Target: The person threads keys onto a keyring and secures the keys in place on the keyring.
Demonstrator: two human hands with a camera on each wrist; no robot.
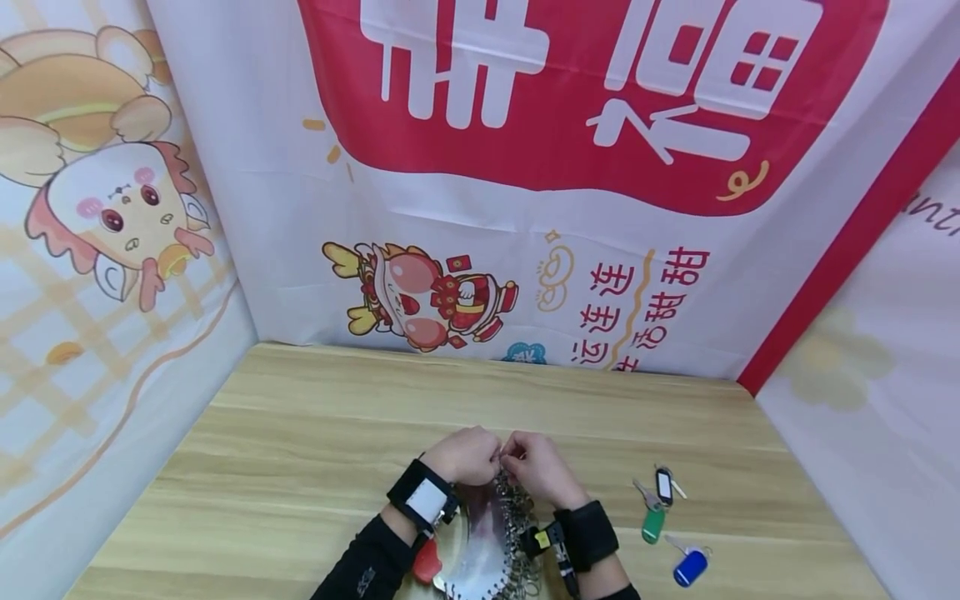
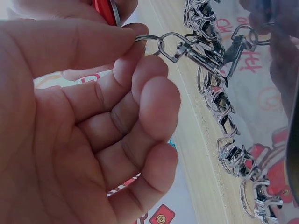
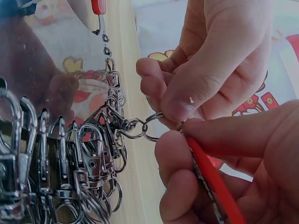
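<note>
Okay, left hand [image 1: 468, 456] pinching a split ring [image 2: 147, 37]; right hand [image 1: 542, 471] gripping a red item [image 3: 216, 179] just beside it. Ring linked to a metal clasp [image 2: 202, 60] at far end of shiny plate [image 1: 486, 554], near side of table [image 1: 300, 433]. Green tag [image 1: 653, 526], blue tag [image 1: 691, 568] to the right.

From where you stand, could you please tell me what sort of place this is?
Probably a makeshift work booth, though I can't be certain: a wooden table, a printed cloth hanging behind it, and many metal clips suggest so.
</note>
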